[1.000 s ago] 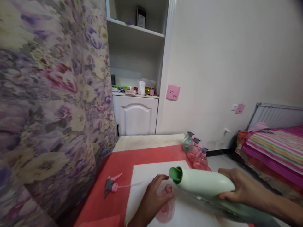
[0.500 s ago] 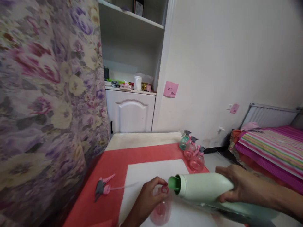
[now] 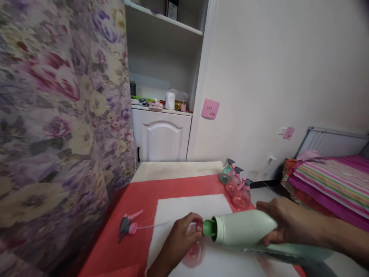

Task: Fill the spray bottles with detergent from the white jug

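Jug (image 3: 245, 227) tipping its spout at a pink bottle's neck

So the jug is looking pale green and chunky, lying nearly level over the near right of the table, dark mouth facing left with a brighter green lip (image 3: 208, 227) sticking out. That lip is sitting right at the neck of a see-through pink bottle (image 3: 193, 256), which is standing on a white cloth (image 3: 198, 203). Can't tell if they're actually touching.

Left hand (image 3: 180, 235) is reaching in from the near side, fingers and thumb curling closely around the bottle's neck. Right hand (image 3: 284, 221) is coming in from the right, gripping the jug's body, some fingers hidden behind it.

Room-wise, the white cloth is stretching out beyond the left hand, with red cloth (image 3: 173, 186) bordering it. Loose sprayer top (image 3: 127, 228) is lying to the left, three spray bottles (image 3: 242, 200) are lining the far right edge, and the jug's back end is showing past that right side.
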`<state>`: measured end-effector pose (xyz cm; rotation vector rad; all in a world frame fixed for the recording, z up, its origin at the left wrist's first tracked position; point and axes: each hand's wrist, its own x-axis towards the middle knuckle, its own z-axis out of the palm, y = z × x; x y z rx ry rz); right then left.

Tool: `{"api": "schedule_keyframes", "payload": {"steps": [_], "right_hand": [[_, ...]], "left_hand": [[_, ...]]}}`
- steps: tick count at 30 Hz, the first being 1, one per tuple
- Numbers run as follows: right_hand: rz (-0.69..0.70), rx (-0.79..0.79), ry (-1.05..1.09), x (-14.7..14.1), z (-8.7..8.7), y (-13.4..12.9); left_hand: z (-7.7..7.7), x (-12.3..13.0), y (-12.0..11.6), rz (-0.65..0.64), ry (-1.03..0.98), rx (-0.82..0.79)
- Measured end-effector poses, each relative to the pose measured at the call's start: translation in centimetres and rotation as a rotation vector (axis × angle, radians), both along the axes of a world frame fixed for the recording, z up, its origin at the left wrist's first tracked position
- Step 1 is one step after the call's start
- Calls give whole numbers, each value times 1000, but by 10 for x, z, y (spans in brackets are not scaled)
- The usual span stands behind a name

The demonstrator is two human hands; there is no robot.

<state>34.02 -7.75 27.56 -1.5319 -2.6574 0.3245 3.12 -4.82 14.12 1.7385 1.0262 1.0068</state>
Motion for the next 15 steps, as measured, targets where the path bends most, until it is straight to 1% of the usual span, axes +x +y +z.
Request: {"api": "schedule_keyframes", "payload": {"steps": [5,9,15], "right_hand": [[49,37,-64,-2,2,7],[77,47,-74,-6,5,10],[97,62,-116,-13,10,13]], "left_hand": [[2,1,-1,-47,-68,-19],[-1,1,0,-25,-102,-61],[-7,-2,1,-20,-114,-64]]}}
